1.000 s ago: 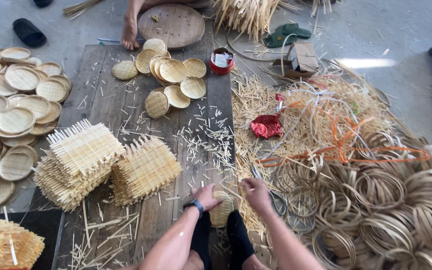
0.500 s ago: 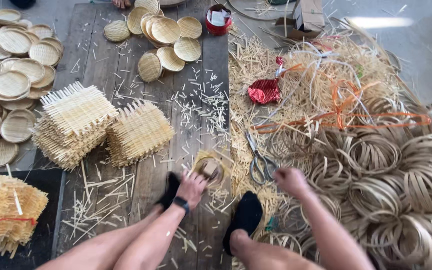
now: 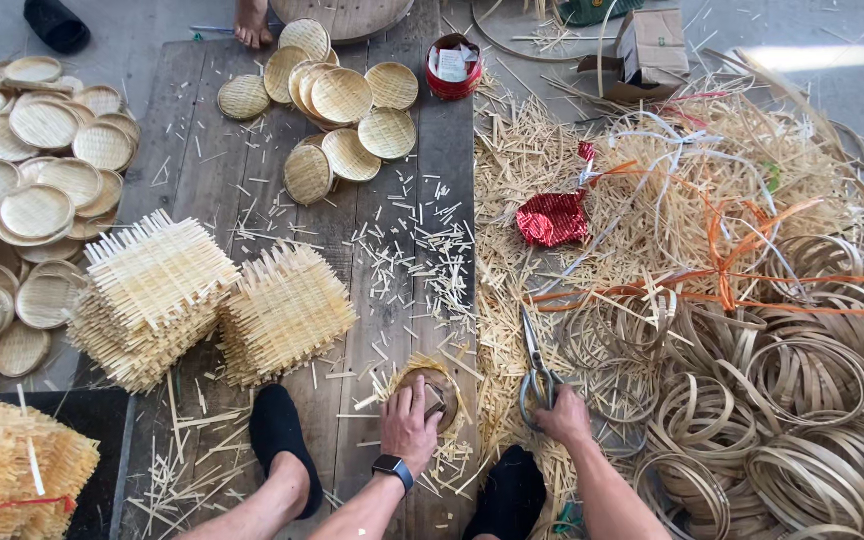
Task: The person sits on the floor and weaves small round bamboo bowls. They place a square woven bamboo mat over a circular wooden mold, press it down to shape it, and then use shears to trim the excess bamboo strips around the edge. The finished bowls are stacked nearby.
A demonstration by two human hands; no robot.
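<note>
My left hand [image 3: 410, 422] presses flat on the half-trimmed woven disc [image 3: 430, 392] on the plank surface [image 3: 202, 170]; my right hand [image 3: 564, 417] closes around the scissors [image 3: 536, 370] (blades pointing away). Beyond, untrimmed woven squares [image 3: 157, 295] remain stacked, and finished round trays [image 3: 347, 100] lie farthest.

I am looking at a bamboo-weaving workshop on the floor: finished round trays [image 3: 37, 170] are piled at the left, woven square mats [image 3: 157, 290] lie on the wooden boards [image 3: 192, 150], and bamboo hoops [image 3: 802, 400] fill the lower right.
</note>
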